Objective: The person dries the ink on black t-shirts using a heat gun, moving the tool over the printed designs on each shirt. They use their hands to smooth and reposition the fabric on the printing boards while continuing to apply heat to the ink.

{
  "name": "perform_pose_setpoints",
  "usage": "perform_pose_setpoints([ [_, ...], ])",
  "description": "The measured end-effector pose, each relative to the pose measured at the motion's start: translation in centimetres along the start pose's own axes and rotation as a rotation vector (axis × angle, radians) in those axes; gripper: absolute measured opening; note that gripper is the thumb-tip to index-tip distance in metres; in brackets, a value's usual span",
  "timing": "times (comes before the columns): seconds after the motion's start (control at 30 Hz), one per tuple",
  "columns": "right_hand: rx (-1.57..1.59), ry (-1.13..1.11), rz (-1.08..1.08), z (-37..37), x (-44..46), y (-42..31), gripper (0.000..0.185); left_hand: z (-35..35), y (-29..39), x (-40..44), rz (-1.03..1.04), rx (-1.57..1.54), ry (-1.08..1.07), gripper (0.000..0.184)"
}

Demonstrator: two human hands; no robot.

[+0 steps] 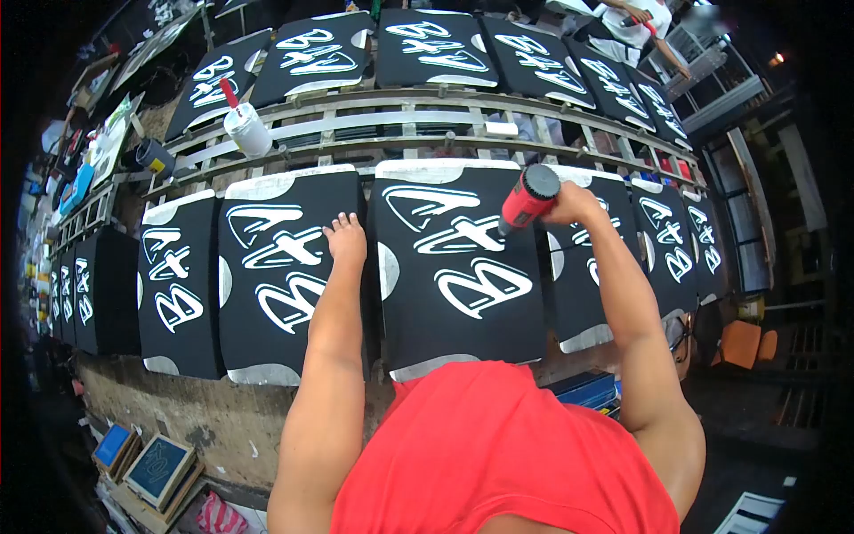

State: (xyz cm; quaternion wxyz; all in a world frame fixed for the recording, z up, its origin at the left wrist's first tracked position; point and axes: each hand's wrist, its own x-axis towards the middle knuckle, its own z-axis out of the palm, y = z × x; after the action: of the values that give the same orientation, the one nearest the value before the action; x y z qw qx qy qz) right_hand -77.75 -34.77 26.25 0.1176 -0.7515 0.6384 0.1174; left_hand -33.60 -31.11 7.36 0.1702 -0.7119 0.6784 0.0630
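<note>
While your right hand (569, 203) is closed around the handle of the red heat gun (531, 198), point its nozzle (505, 229) down at the white lettering (489, 289) on the black panel (418, 325) in front of you. The tip is over the right edge of the print, close to the surface; whether it touches, you cannot tell from this head view. A small, even gap would suit it, since a scrape could mark the letters and heat held on one spot could scorch the cloth-like face. Slow, steady sweeps with a loose wrist look safest.

Your hands are well apart. The left holds nothing: your left hand (347, 238) lies open, fingers spread, over the neighbouring panel (242, 329), by its lettering. Light fingertips matter there, as wet ink might smear. Beyond the rails (356, 120), a second row of printed panels (400, 71) stands near a co-worker (654, 22), well away from your nozzle.
</note>
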Motion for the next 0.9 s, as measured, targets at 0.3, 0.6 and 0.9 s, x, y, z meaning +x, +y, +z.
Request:
perform_pose_setpoints([
  [0.3, -0.025, 0.01, -0.067, 0.2, 1.1, -1.0, 0.04, 0.0, 0.0, 0.2, -0.009, -0.005, 0.001, 0.053],
  [0.6, 0.017, 0.051, -0.187, 0.2, 2.1, -6.9, 0.037, 0.2, 0.1, 0.2, -0.02, -0.015, 0.013, 0.052],
  [0.9, 0.015, -0.095, -0.213, -1.0, 0.7, -11.2, 0.036, 0.4, 0.1, 0.2, -0.035, -0.059, 0.054, 0.051],
])
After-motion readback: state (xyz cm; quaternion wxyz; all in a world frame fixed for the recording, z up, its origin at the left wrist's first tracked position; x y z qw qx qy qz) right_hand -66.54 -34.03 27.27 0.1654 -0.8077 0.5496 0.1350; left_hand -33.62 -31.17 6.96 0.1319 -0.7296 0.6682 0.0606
